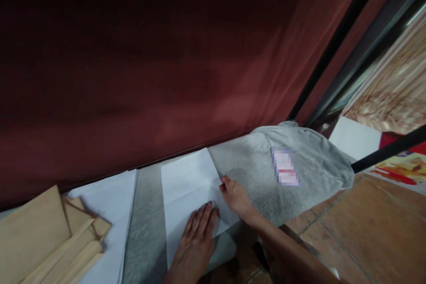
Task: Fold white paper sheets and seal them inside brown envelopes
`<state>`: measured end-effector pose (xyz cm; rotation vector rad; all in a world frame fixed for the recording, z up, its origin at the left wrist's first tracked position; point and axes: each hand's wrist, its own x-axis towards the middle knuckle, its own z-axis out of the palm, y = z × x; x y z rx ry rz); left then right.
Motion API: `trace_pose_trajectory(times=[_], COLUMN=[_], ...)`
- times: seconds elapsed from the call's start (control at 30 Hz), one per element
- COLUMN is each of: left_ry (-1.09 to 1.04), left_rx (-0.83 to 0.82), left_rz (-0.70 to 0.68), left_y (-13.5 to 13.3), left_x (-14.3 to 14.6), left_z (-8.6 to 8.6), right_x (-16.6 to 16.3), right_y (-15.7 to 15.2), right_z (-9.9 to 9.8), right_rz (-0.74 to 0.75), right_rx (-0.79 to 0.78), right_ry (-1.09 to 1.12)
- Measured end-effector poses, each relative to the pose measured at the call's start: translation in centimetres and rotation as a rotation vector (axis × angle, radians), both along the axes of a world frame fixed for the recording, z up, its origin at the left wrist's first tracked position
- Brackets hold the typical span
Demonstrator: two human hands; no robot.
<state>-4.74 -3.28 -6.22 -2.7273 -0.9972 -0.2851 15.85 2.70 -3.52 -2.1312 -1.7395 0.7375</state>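
Note:
A sheet of white paper [184, 177] with a faint crease across it lies on a grey cloth-covered surface [146, 204]. My left hand [198, 235] rests flat on the lower part of the sheet, fingers stretched out. At the sheet's right edge is my right hand [234, 195], its fingers curled and pinched together on the paper's edge. On the left lies a stack of white paper [120, 213], partly covered by several brown paper envelopes [33, 222].
A dark red curtain [166, 75] hangs behind the surface. To the right, a blurred-out pinkish slip [285, 166] lies on the cloth. Black poles [333, 53] stand at the right, near a printed box [399, 164] on the tiled floor [376, 226].

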Motion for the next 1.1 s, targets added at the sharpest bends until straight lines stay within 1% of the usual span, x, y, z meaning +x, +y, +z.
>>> trace_pose_trajectory(times=[0.1,0.17,0.23,0.27,0.33,0.4,0.43,0.5,0.6,0.7,0.83,0.93,1.1], left_ry=[0.057,0.091,0.106,0.100,0.111,0.117,0.117,0.102,0.072,0.068,0.074,0.083,0.044], left_rx=[-0.008,-0.014,-0.029,-0.032,-0.061,-0.098,-0.108,-0.130,-0.145,-0.128,-0.105,-0.110,-0.172], left_rz=[0.066,0.129,0.163,0.166,0.192,0.223,0.236,0.221,0.228,0.250,0.243,0.217,0.201], left_y=[-1.3,-2.2,-3.0,-3.3,-3.8,-4.0,-4.0,-3.8,-3.7,-4.0,-4.5,-4.4,-4.2], left_x=[0.5,1.0,1.6,2.0,2.8,3.6,3.9,4.1,3.8,3.4,3.1,2.9,2.6], left_z=[-0.3,-0.4,-0.3,-0.2,0.1,0.7,1.0,1.7,2.3,2.3,1.9,1.9,2.6], right_x=[0.4,0.3,-0.2,-0.6,-1.5,-2.3,-2.4,-2.3,-1.5,-0.6,0.5,0.9,0.6], right_y=[-0.8,-1.0,-1.1,-1.2,-1.6,-1.9,-2.1,-2.0,-1.4,-0.7,-0.1,0.2,0.5], right_z=[0.2,0.1,-0.3,-0.6,-1.3,-1.8,-2.0,-2.3,-2.9,-3.4,-3.9,-4.0,-3.8], right_rz=[0.051,0.086,0.211,0.291,0.470,0.612,0.658,0.702,0.707,0.695,0.596,0.534,0.511], right_rx=[0.057,0.219,0.347,0.386,0.401,0.371,0.353,0.333,0.357,0.402,0.443,0.443,0.452], right_ry=[-0.056,-0.158,-0.137,-0.098,-0.046,-0.052,-0.072,-0.118,-0.203,-0.311,-0.420,-0.453,-0.433])
